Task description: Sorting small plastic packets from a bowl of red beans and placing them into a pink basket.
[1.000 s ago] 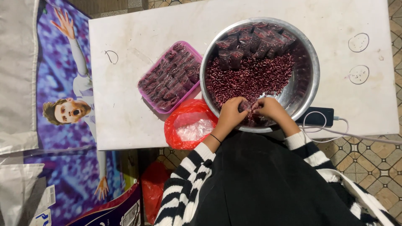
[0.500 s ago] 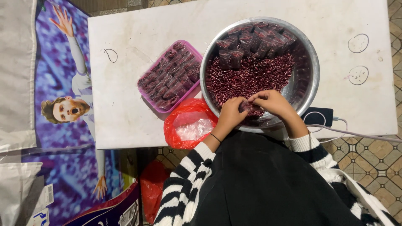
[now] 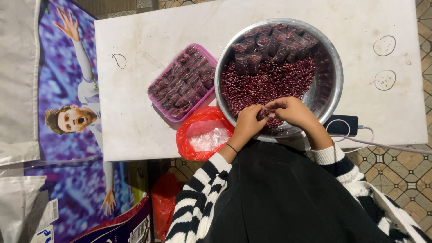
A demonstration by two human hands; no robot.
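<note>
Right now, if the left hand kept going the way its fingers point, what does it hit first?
The left hand points toward the right hand, fingertips nearly meeting over the red beans in the metal bowl. It would likely meet the right hand first; depth is unclear.

Both hands, left hand (image 3: pixel 248 122) and right hand (image 3: pixel 294 111), meet over red beans (image 3: pixel 270 83) at six o'clock in the metal bowl (image 3: pixel 335 76). Small filled packets (image 3: pixel 270 45) lie at twelve; a pink tray (image 3: pixel 183 82) sits at nine.

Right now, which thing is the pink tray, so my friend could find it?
Start at the white table and find the big round metal bowl of red beans. The pink tray sits just beside it, away from the phone. It is the only rectangular container, packed with small filled packets.
</note>
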